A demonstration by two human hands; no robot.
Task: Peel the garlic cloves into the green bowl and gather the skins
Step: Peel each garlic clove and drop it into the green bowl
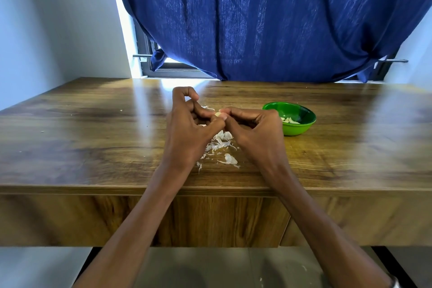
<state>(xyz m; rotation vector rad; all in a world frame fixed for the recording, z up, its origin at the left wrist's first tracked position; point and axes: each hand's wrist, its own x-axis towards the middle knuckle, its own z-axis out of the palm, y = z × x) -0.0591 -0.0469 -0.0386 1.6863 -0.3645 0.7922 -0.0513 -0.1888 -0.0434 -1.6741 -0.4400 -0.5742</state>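
My left hand [194, 121] and my right hand [252, 128] meet above the middle of the wooden table [93, 138]. Both pinch one small pale garlic clove [218, 114] between their fingertips; most of the clove is hidden by my fingers. Below my hands a loose scatter of white garlic skins [221, 147] lies on the table, reaching toward its front edge. The green bowl [301, 127] stands just right of my right hand, with a few peeled cloves [289, 120] visible inside it.
A blue curtain [268, 18] hangs over the window behind the table's far edge. A few tiny skin crumbs [121, 110] lie on the left part of the table. The table's front edge runs under my forearms, with the floor below.
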